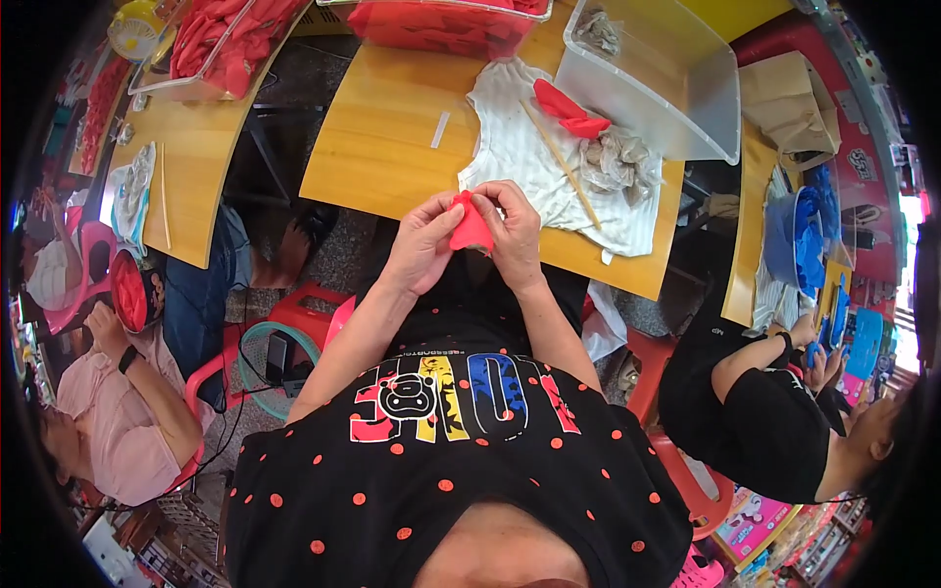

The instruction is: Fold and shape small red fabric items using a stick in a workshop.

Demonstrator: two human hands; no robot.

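Observation:
In front of my chest, near the front edge of the wooden table [377,147], both hands hold a small red fabric piece [473,231]. My left hand [421,242] pinches it from the left between thumb and fingers. My right hand [516,233] grips it from the right, thumb on the cloth. Just beyond lies a white ribbed cloth [505,122], spread flat. A thin wooden stick [562,162] rests slantwise on that cloth. Beside the stick are another red piece [569,110] and a crumpled greyish-beige heap [619,167], its kind unclear.
A clear plastic bin [676,83] stands at the far right, a bin of red cloth [446,27] at the far edge. A white strip [440,129] lies on the tabletop. Co-workers sit left [127,412] and right [774,421]; a green basket [257,358] stands beside me.

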